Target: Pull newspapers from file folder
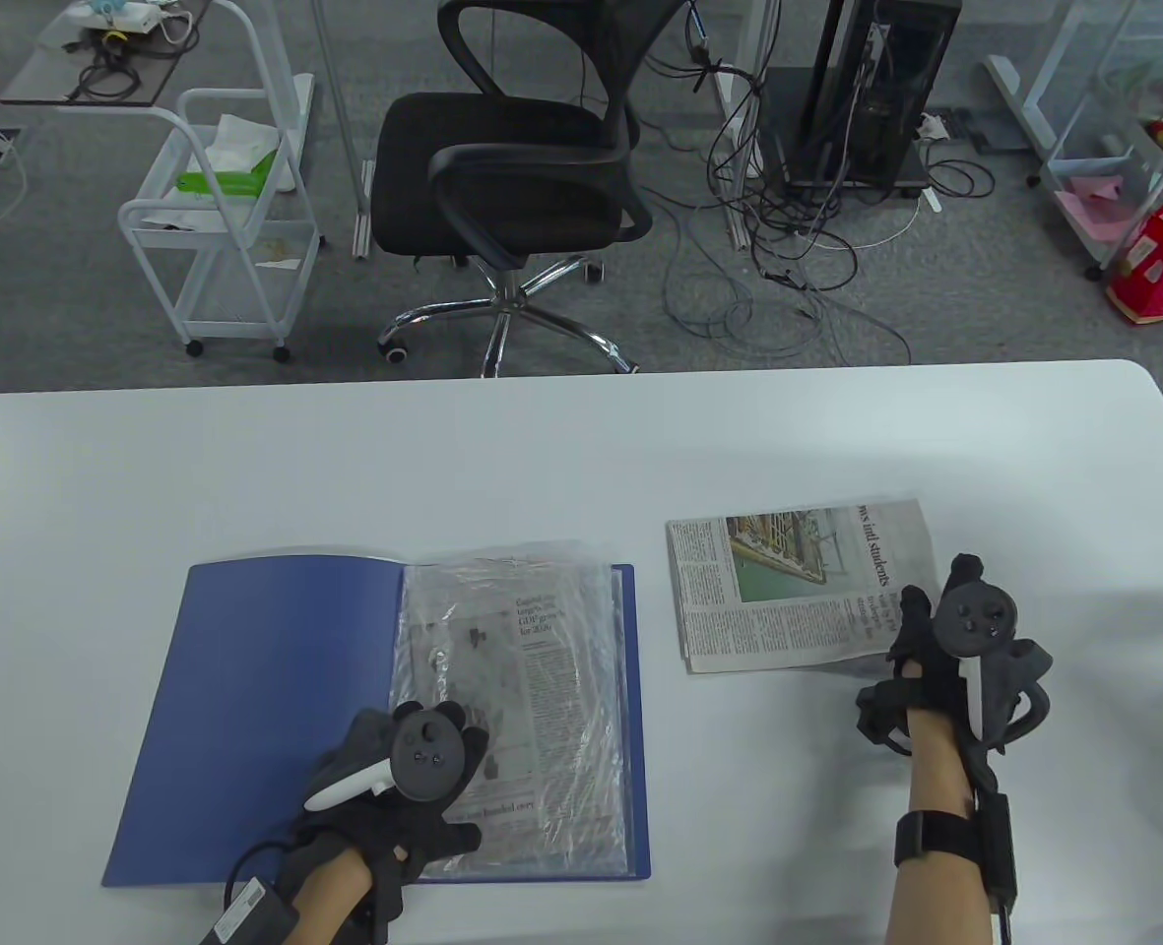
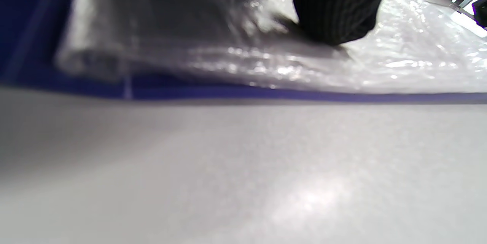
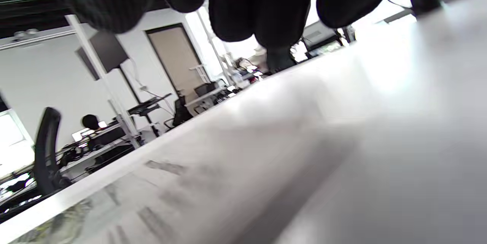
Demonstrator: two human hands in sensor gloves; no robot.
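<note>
An open blue file folder (image 1: 266,709) lies at the front left of the white table. Its right side carries crinkled clear sleeves (image 1: 581,787) with a newspaper (image 1: 551,669) inside. My left hand (image 1: 463,728) rests on the lower part of the sleeves. In the left wrist view a gloved finger (image 2: 335,11) presses on the plastic (image 2: 399,61) above the folder's blue edge (image 2: 266,93). A second, folded newspaper (image 1: 788,591) lies loose on the table to the right. My right hand (image 1: 921,615) is at its right edge, fingers (image 3: 236,4) hanging over the paper (image 3: 133,198), holding nothing.
The table (image 1: 581,443) stretches bare behind the folder and paper. Beyond its far edge stand a black office chair (image 1: 522,167), a white cart (image 1: 226,226), and a computer tower (image 1: 876,89) with tangled cables on the floor.
</note>
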